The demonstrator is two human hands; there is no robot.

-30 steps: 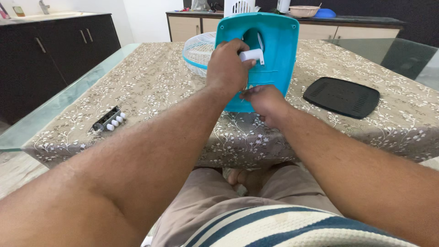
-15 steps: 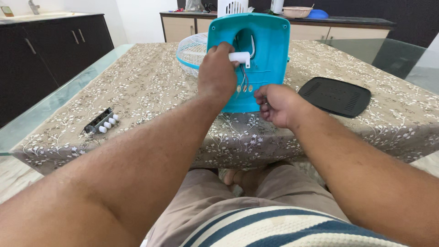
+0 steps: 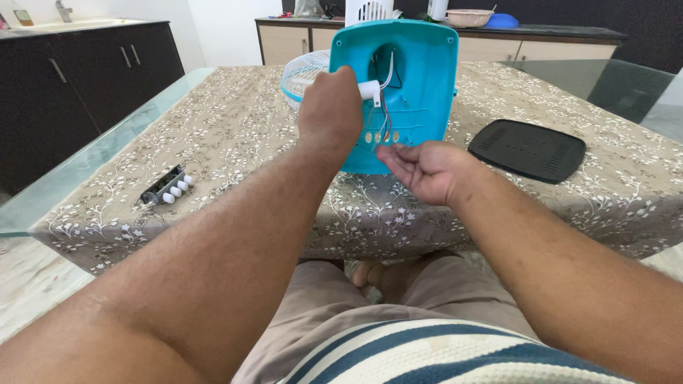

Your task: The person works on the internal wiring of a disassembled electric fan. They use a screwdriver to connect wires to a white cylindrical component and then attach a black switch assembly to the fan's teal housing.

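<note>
**Hands at the back of a teal fan base**

The left hand was closed around a small white cylinder at the oval opening in the base, which stood upright on the table at twelve o'clock from the person. Thin wires hung from the opening down toward the row of holes. The right hand lay open, palm up and holding nothing, just under the wires at the base's lower edge, fingertips close to the plastic.

Judging from this, the wires could be strained or pulled loose if the cylinder were tugged far out, since they looked short and thin. The base stood on a narrow edge with neither hand bracing it, so a hard pull might tip it toward the person.

A white grille showed behind the base at ten o'clock. A black cover, flat and rounded, lay at two o'clock. A black switch strip with white buttons lay at nine o'clock near the table edge. No package or label could be made out; a bowl sat on the far counter.
</note>
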